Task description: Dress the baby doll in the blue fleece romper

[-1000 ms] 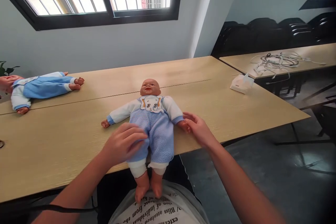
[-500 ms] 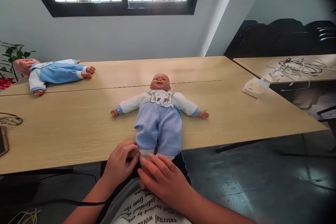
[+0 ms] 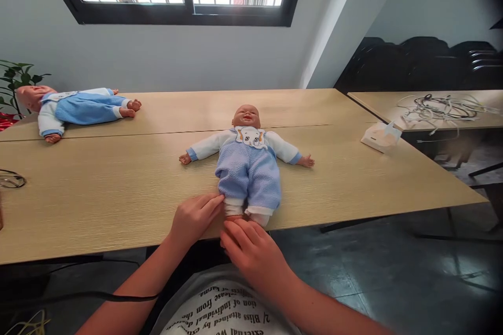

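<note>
A baby doll (image 3: 248,167) lies on its back on the table, head away from me and arms spread. It wears blue trousers and a white top with an elephant bib (image 3: 251,137). My left hand (image 3: 196,217) is closed, its fingertips pinching the edge of the trouser leg near the white cuff (image 3: 234,202). Over the doll's foot (image 3: 233,218) on the left side, my right hand (image 3: 255,254) is curled, its fingers partly hiding that foot. White fabric (image 3: 259,217) covers the other ankle; that foot is mostly hidden by my right hand.
A second doll (image 3: 86,107) in blue and white lies at the far left. A white tissue box (image 3: 380,137) stands at the right. Tangled cables (image 3: 440,109) lie on the neighbouring table, glasses (image 3: 11,179) at the left. The table's front edge (image 3: 118,249) runs below my hands.
The doll has moved away from me and slightly right, so its lower legs now rest on the table. Both my hands have moved forward with it.
</note>
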Available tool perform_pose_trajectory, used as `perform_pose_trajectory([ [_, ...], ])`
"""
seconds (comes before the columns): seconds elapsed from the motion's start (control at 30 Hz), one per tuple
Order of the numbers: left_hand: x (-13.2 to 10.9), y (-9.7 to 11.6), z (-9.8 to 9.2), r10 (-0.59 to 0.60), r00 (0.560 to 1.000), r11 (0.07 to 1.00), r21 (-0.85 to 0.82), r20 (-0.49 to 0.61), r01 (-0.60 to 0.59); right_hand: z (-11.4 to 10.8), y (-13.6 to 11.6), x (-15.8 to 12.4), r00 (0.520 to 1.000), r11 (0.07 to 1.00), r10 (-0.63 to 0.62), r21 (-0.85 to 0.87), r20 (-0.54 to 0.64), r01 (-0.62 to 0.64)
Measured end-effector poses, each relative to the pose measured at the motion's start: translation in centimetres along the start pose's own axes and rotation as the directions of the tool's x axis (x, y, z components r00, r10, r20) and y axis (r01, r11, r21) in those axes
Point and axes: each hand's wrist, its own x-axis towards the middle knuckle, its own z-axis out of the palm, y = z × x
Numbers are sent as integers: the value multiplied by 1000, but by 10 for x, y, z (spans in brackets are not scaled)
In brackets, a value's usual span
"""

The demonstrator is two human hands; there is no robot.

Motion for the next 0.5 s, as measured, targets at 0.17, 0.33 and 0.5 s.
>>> perform_pose_trajectory([
  [0.17, 3, 8, -3, -37, 996, 995, -96, -76, 29, -5, 0, 3, 995, 994, 75, 85, -60, -69],
  [0.33, -2, 18, -22, 60, 990, 930, -354, -131, -103, -11, -2, 2, 950, 941, 240, 287, -200, -178],
  [0.5, -9, 22, -23, -262, 963, 862, -434, 62, 263, -9, -6, -2, 925, 895, 311, 394, -219, -207],
])
